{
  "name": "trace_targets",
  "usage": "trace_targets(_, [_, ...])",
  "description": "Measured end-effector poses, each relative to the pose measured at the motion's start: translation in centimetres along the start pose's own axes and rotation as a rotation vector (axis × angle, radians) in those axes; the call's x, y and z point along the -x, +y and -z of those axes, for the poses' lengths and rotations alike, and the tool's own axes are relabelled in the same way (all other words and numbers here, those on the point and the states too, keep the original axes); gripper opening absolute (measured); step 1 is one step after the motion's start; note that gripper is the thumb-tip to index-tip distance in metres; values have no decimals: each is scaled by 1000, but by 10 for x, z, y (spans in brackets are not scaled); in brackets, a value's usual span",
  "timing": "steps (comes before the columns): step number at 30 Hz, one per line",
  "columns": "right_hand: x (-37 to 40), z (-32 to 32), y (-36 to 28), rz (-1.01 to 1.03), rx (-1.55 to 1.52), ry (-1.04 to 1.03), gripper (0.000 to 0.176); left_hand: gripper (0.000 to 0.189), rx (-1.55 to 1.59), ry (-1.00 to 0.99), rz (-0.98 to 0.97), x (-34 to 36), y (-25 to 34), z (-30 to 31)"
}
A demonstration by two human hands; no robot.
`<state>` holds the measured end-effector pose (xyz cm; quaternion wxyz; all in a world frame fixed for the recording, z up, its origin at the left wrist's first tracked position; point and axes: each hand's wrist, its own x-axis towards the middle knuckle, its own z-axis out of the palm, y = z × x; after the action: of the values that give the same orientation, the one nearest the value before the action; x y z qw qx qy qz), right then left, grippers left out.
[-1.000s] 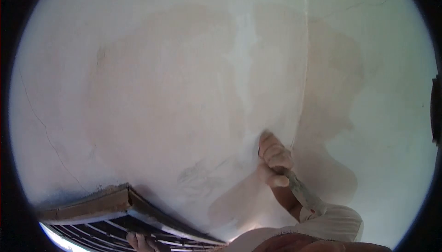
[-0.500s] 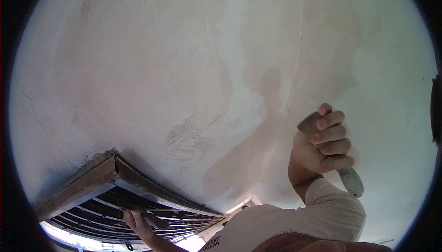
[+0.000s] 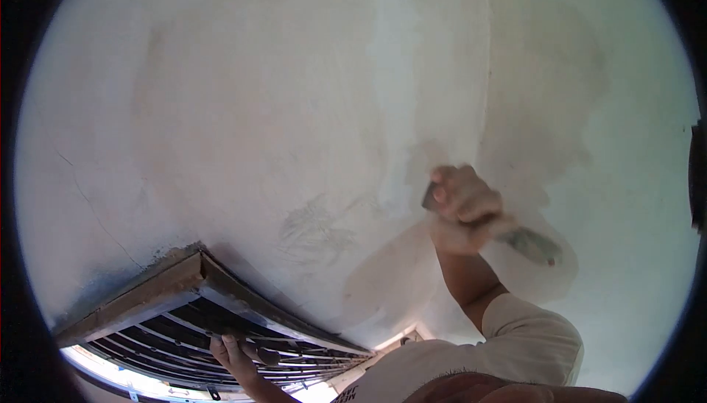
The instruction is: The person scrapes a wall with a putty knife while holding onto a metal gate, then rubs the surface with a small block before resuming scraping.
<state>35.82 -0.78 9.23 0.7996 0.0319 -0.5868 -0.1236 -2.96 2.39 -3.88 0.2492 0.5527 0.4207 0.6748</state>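
Note:
My right hand (image 3: 468, 200) is raised against the pale plastered wall (image 3: 258, 94), its fingers wrapped round a putty knife (image 3: 532, 247). The greenish handle sticks out below the fist, while the short dark blade shows at the upper left, close to the wall. Motion blurs this hand. Lower left, my left hand (image 3: 234, 355) is closed in front of the window grille (image 3: 158, 340). A tool with a dark rounded end (image 3: 267, 357) sticks out of it; the rest of that tool is hidden or too dark to make out.
A window frame (image 3: 147, 285) with a worn, dirty edge juts in at lower left, bright light behind its bars. Grey scuff marks (image 3: 317, 226) lie on the wall, and a thin crack (image 3: 96, 211) runs down its left side. A dark object (image 3: 696, 175) shows at the far right edge.
My right hand has swung left with the putty knife, whose handle now lies flatter. My left hand stays at the grille; the whole view has shifted slightly.

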Motion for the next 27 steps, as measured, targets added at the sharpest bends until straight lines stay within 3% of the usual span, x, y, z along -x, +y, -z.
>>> trace_targets(1, [-5, 5, -2, 97, 41, -100, 59, 43, 80, 24, 50, -1, -2, -3])
trace_targets(4, [-9, 0, 8, 87, 136, -198, 60, 44, 104, -97, 27, -7, 5, -1])
trace_targets(5, [-7, 1, 22, 77, 179, -225, 60, 44, 68, 39, 5, -4, -8, -2])
trace_targets(7, [-6, 0, 32, 57, 135, -215, 59, 39, -42, 40, -122, -4, -3, -3])
trace_targets(9, [-6, -1, 37, 57, 105, -232, 57, 34, 16, 77, -12, -2, -5, -3])
trace_targets(14, [-5, -1, 34, 55, 207, -358, 50, 33, 17, -97, 32, -10, 18, -2])
trace_targets(19, [-16, -14, 18, 25, 361, -598, 43, 29, 61, -119, 16, -11, 22, -2])
trace_targets(21, [-18, -16, 6, 139, 431, -605, 44, 32, 89, -149, -25, -12, 24, -3])
trace_targets(22, [-17, -16, 0, 200, 470, -607, 44, 32, 159, -156, 62, -10, 23, -3])
trace_targets(25, [-9, -15, -11, 374, 458, -458, 51, 32, 218, -204, 114, -10, 19, 0])
trace_targets(27, [-20, -31, 4, 725, 308, -348, 54, 32, 194, -238, 90, -12, 20, 2])
